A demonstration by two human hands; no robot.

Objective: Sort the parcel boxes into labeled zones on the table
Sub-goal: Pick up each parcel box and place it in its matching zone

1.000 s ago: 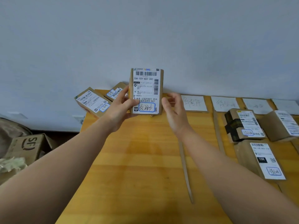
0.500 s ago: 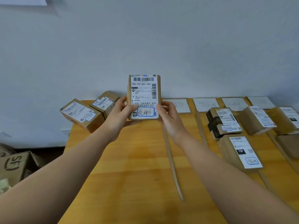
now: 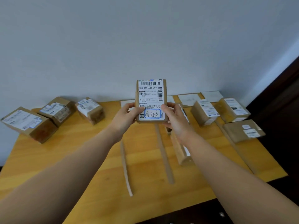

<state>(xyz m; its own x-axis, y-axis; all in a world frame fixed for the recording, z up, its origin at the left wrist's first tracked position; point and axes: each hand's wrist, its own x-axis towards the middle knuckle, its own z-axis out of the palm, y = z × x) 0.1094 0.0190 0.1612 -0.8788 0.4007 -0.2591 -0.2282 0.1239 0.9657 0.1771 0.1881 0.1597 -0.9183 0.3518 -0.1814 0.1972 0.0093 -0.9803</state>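
I hold a small brown parcel box [image 3: 151,96] upright above the middle of the wooden table [image 3: 80,152], its white shipping label facing me with a handwritten name in a blue frame. My left hand [image 3: 125,118] grips its lower left edge and my right hand [image 3: 174,118] grips its lower right edge. White paper zone labels [image 3: 188,99] lie along the table's back edge. Thin cardboard strips [image 3: 163,152] divide the table into zones.
Three unsorted boxes [image 3: 56,109] sit at the back left of the table. On the right, boxes [image 3: 204,112] lie in the zones, one [image 3: 242,130] near the right edge. A box [image 3: 181,149] lies partly hidden under my right forearm. A white wall stands behind.
My right hand has come onto the parcel, so both hands grip it now. The view has swung to the right, and more of the table's right side shows.
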